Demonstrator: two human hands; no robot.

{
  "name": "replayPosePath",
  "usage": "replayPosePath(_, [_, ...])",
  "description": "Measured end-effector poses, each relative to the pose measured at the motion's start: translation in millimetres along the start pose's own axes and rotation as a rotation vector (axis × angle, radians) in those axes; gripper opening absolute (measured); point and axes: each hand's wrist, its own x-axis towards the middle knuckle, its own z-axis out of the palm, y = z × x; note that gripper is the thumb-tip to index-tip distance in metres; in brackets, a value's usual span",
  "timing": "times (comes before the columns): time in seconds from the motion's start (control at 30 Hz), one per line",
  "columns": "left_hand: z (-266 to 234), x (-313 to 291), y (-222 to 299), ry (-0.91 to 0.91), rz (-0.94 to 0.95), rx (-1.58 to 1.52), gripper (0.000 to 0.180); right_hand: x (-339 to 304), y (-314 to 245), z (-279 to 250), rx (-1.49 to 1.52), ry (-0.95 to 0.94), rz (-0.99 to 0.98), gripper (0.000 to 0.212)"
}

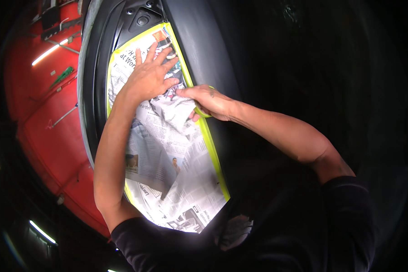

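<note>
Sheets of newspaper (158,131) cover a long, tapering vehicle window, with strips of yellow-green masking tape (211,149) along both side edges and the top. My left hand (150,77) lies flat on the upper part of the paper, fingers spread. At the right edge my right hand (214,103) is closed round a roll of yellow-green tape (203,112), most of it hidden by the hand. The right thumb rests near the crumpled paper, and the other fingertips are partly hidden. Lower down, one sheet is creased and overlaps another.
Black trim with a small round fitting (143,20) borders the window's top. A smooth dark panel (201,41) runs along its right side. To the left, a glossy red surface (54,122) carries bright light reflections. My dark shirt (276,226) fills the lower part of the view.
</note>
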Motion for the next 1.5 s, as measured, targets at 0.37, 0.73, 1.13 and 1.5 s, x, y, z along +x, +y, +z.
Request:
replayPosePath(0.37, [-6, 0, 24, -0.036, -0.053, 0.228, 0.096, 6, 38, -10, -1.118, 0.373, -0.341, 0.033])
replayPosePath(0.73, [14, 3, 32, -0.027, -0.05, 0.187, 0.097, 18, 57, 3, -1.604, 0.378, -0.658, 0.056])
replayPosePath(1.13, [16, 4, 43, -0.121, -0.123, 0.253, 0.109, -21, 46, -21, -1.646, 0.106, -0.612, 0.046])
replayPosePath(1.5, [5, 8, 69, -0.174, -0.078, 0.508, 0.093, -21, 48, -31, -1.891, 0.129, -0.782, 0.056])
